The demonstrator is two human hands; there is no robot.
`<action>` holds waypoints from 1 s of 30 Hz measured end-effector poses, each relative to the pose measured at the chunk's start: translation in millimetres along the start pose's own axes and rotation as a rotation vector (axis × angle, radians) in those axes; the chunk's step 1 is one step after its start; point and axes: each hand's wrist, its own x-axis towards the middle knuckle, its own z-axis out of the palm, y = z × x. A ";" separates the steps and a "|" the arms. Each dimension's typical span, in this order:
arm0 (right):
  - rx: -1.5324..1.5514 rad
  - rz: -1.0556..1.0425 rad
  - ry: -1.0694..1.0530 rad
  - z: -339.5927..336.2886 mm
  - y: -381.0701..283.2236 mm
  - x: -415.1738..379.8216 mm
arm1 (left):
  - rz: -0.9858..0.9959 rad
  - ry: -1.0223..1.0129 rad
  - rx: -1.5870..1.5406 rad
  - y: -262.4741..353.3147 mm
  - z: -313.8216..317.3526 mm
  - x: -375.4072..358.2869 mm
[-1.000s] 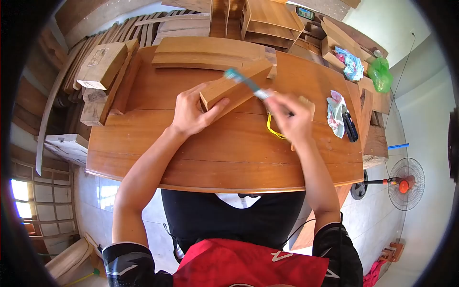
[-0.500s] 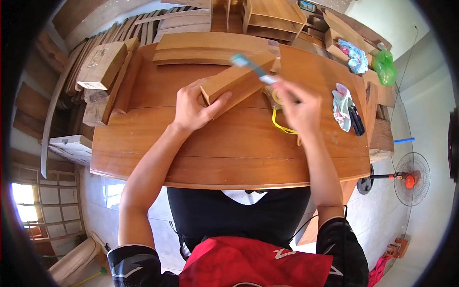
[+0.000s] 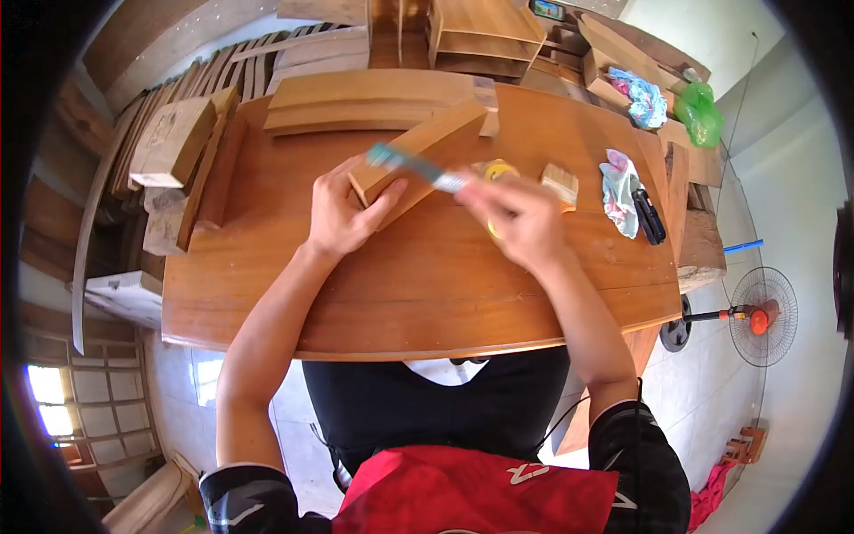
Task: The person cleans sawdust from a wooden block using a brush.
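A squared wooden block lies slanted above the tabletop, its near end in the grip of my left hand. The thumb presses on the near side while the fingers wrap behind. My right hand is closed around the handle of a slim brush with a teal head, smeared by motion. That head overlaps the near end of the block, close to my left fingers. Partly hidden behind my right hand is a yellow tape measure. Just right of it sits a small pale wooden piece.
Curved wooden pieces lie at the table's back. More timber is stacked on the left. A cloth and a black object lie at the right. A fan stands beyond the right edge.
My right hand has swept left and slightly down with the brush, moving its head from the block's far part to the near end. The view has shifted a little.
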 end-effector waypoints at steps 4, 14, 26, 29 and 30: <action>0.046 0.107 0.125 -8.6 34.6 6.4 | -0.004 0.004 0.017 1.5 -3.2 0.0; 0.127 0.310 0.184 -25.2 44.9 9.3 | -0.023 0.040 -0.036 5.0 0.7 0.4; 0.068 0.017 -0.018 -17.5 30.4 1.4 | 0.018 0.034 -0.058 0.8 1.3 1.6; 0.160 0.036 0.019 -13.1 29.9 6.1 | 0.015 0.052 -0.033 -1.3 1.0 1.1; 0.250 0.309 0.157 -10.0 40.8 2.2 | 0.062 0.087 -0.032 -0.7 1.4 2.1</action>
